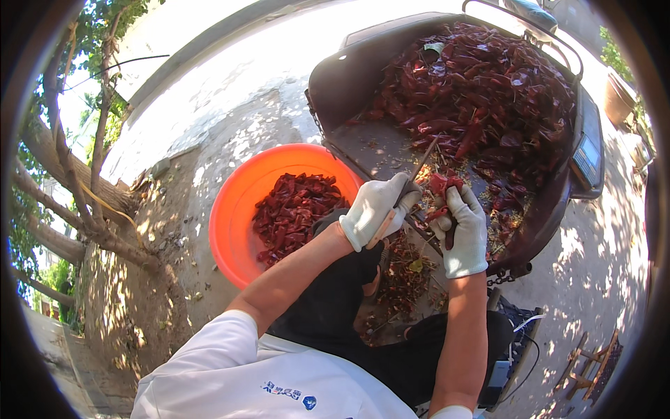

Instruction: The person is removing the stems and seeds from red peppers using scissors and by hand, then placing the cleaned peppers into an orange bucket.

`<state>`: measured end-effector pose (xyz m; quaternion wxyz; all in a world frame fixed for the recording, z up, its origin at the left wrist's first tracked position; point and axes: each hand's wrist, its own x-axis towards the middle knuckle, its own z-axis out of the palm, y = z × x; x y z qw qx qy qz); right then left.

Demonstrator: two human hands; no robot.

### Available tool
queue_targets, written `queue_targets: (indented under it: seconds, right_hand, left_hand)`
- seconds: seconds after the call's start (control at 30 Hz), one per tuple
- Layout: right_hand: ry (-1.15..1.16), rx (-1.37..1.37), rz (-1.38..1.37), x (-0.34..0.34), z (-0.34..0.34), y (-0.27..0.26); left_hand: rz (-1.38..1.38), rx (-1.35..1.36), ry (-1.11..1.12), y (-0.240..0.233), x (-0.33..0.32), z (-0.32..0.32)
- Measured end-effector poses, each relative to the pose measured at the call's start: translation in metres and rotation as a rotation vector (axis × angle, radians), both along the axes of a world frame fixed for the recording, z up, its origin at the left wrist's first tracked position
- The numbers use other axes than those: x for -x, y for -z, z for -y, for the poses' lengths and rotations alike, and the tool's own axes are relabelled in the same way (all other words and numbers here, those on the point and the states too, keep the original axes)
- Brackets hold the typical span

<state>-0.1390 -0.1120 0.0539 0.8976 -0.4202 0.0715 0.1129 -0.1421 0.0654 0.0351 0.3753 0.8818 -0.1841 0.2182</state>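
My left hand (378,208), in a pale work glove, is closed around a knife-like tool. Its wooden handle (382,229) shows by my wrist, and its thin dark blade (425,158) points up and away. Just right of it, my gloved right hand (461,225) pinches dried red chili pieces (444,184) between thumb and fingers. Both hands are over the near edge of a dark cart bed (343,94) heaped with dried red chilies (481,89). An orange plastic basin (235,183), left of my hands, holds a pile of chili pieces (296,214).
Chili stems and scraps (403,277) litter the ground between my feet. A chain (500,278) hangs at the cart's near corner, below a scale-like panel (587,157). Tree branches (99,230) stand at left. At lower right is a small wooden stool (589,369).
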Motion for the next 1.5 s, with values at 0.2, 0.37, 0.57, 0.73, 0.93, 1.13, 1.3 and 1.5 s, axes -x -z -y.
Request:
queue_targets:
  seconds: [0.2,0.37,0.57,0.73,0.93,1.13,1.3,1.5]
  right_hand:
    - [0.008,0.623,0.292,0.002,0.003,0.0]
    - [-0.067,0.73,0.369,0.002,0.002,-0.002]
    - [-0.106,0.703,0.524,-0.005,0.011,0.009]
    - [-0.142,0.777,0.51,-0.005,0.014,0.006]
    - [-0.078,0.82,0.487,-0.001,0.008,0.006]
    - [0.106,0.951,0.527,0.001,-0.002,0.011]
    - [0.085,0.872,0.374,-0.001,0.005,0.014]
    - [-0.186,0.376,0.01,0.009,-0.006,-0.009]
  left_hand:
    - [0.067,-0.315,0.142,-0.036,0.006,-0.017]
    - [0.153,-0.441,0.161,-0.04,0.001,-0.021]
    - [0.132,-0.574,0.166,-0.046,-0.001,-0.018]
    - [0.163,-0.651,0.164,-0.047,-0.004,-0.018]
    - [0.119,-0.635,0.153,-0.036,-0.005,-0.022]
    - [0.014,-0.596,0.108,-0.028,-0.002,-0.018]
    - [-0.187,-0.495,-0.16,-0.014,-0.026,-0.02]
    - [-0.484,-0.537,-0.352,-0.014,-0.077,-0.055]
